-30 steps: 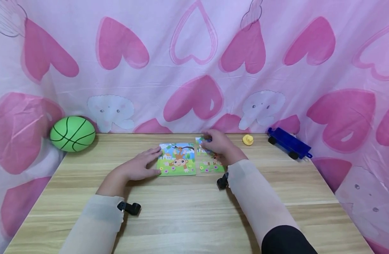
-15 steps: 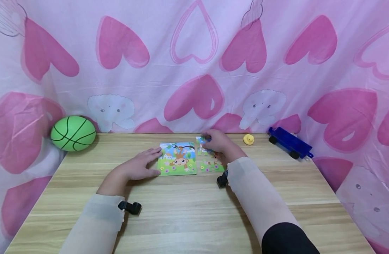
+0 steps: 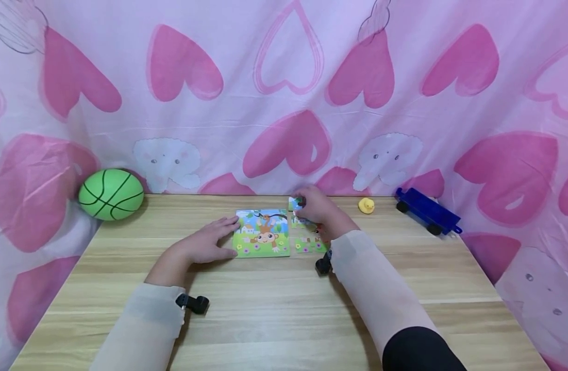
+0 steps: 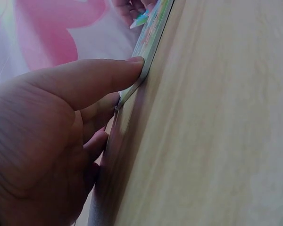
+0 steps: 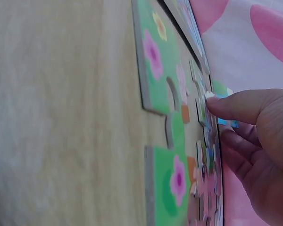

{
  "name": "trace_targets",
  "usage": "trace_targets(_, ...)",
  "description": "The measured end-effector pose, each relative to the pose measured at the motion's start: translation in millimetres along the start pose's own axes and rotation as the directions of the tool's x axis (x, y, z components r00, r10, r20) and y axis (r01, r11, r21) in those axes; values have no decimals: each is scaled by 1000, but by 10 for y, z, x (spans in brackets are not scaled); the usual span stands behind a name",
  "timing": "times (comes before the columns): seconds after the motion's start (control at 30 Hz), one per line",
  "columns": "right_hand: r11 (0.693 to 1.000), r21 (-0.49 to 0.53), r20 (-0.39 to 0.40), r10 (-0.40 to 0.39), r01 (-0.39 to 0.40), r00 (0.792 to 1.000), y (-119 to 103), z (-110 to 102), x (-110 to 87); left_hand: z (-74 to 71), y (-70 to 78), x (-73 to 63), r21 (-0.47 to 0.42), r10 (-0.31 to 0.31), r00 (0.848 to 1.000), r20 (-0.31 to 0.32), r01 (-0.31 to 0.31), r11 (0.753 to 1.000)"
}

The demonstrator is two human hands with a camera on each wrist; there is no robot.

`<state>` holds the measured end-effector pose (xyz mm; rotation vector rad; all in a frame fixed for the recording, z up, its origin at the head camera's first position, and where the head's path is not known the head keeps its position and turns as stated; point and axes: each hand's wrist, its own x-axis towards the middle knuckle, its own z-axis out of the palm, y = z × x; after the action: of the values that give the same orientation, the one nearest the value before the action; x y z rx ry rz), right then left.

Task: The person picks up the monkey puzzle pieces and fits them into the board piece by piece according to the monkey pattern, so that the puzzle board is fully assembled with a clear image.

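Note:
My left hand (image 3: 205,240) rests at the left side of a flat square monkey picture (image 3: 262,233). Its thumb (image 4: 108,77) lies on the near corner and its fingers touch the far one, as the left wrist view shows. To the right of the picture lie several jigsaw pieces (image 3: 307,245) with green grass and pink flowers. With thumb and fingers my right hand (image 3: 317,206) pinches a blue-and-green puzzle piece (image 5: 221,117) over the far end of those pieces. The hand hides part of the pieces in the head view.
At the back left of the wooden table (image 3: 265,314) sits a green ball (image 3: 111,195) with black lines. A yellow toy duck (image 3: 366,205) and a blue toy wagon (image 3: 427,210) stand at the back right. A pink heart-print cloth (image 3: 288,139) hangs behind the table.
My right hand has raised the puzzle piece a little, away from the other pieces. The left hand keeps its place at the picture. The head view has shifted slightly.

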<state>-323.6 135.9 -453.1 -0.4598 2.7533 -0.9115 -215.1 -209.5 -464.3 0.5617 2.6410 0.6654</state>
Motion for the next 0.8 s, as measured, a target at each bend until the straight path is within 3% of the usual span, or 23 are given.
trace_targets(0.23,1000,-8,-37,-11,11,999,-30,55,9,1,16,7,-10,-4,1000,1,4,1000)
trace_targets(0.47,988,145,-55,64,-56,996,-30,104,-32,-1,8,-8,-8,-16,1000,3,16,1000)
trace_targets(0.63,976,218,-134,46,-16,990,-90,171,-61,-12,10,-8,-11,-18,1000,2,18,1000)
trace_targets(0.8,931,365,-140,72,-16,988,-323,314,-116,-20,13,-7,-11,-22,1000,2,22,1000)
